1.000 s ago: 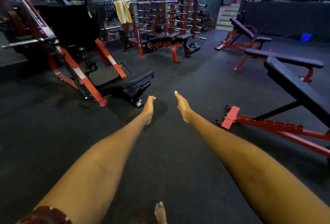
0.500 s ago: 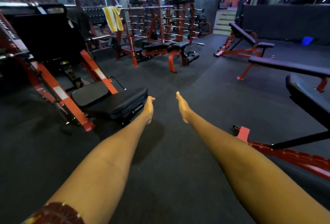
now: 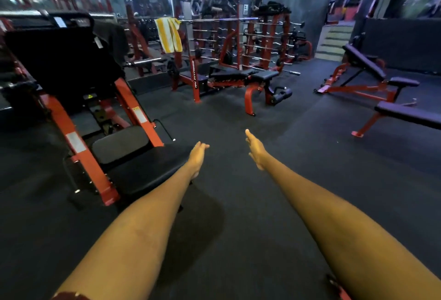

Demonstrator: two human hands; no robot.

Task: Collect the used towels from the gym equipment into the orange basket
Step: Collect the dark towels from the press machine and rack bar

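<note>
A yellow-and-white striped towel (image 3: 169,34) hangs draped over the end of a raised barbell bar (image 3: 214,20) on a red bench-press rack (image 3: 193,77), well beyond both hands and a little to the left of them; it is folded over the bar so both ends dangle, which looks like how a gym user would leave it after wiping down. Two bare arms stretch forward into the middle of the view. The left hand (image 3: 197,156) and the right hand (image 3: 255,150) are both empty, fingers straight and held together, palms facing inward toward each other with a gap of dark rubber floor (image 3: 238,204) between them; neither touches anything. Judging by the pose, the hands are simply held out ahead while the person heads for the towel, far short of reaching it. Just left of the left hand sits the black padded seat (image 3: 143,163) of a red-framed leg press machine (image 3: 78,120). Well to the right of the right hand stand two black benches (image 3: 367,65) on red frames. No orange basket is visible anywhere, so the drop-off spot cannot be placed. A second dark cloth may lie over the leg press, but it is too dim to tell.
</note>
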